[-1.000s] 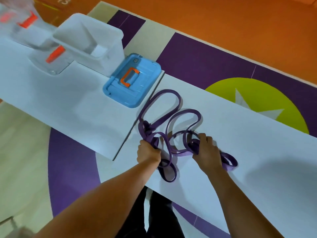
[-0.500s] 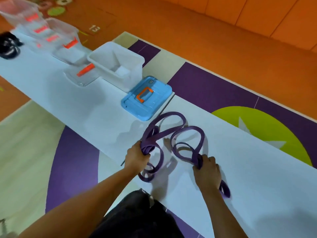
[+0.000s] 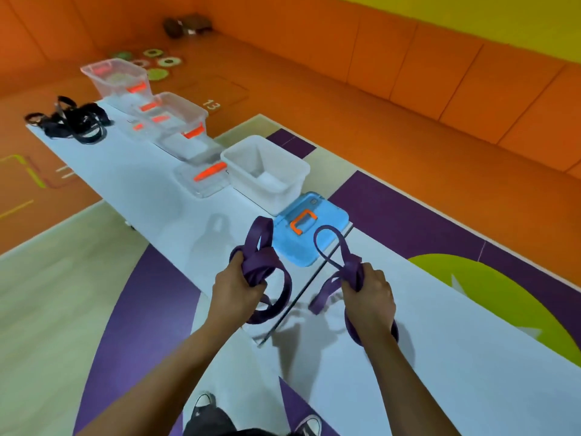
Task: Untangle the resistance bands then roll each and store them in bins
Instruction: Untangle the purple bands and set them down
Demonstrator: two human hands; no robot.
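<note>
Two bundles of purple resistance band hang above the white table (image 3: 440, 357). My left hand (image 3: 234, 286) grips one purple bundle (image 3: 262, 262), whose loops rise above and droop below my fist. My right hand (image 3: 371, 297) grips the other purple bundle (image 3: 341, 262), with one loop standing up and a tail hanging down. The two bundles are apart, with no strand visibly joining them. An open white bin (image 3: 267, 171) stands behind them, and its blue lid (image 3: 327, 221) with an orange handle lies flat beside it.
Further left on the table stand clear bins with orange latches (image 3: 176, 121) and a clear lid (image 3: 204, 179). A tangle of black bands (image 3: 72, 121) lies at the far left end. A seam (image 3: 301, 294) splits the two tabletops. My shoes (image 3: 201, 404) show below.
The purple bands lay tangled on the table before; both hands have lifted them and pulled apart into two separate bundles. The camera view has tilted up, showing more of the table.
</note>
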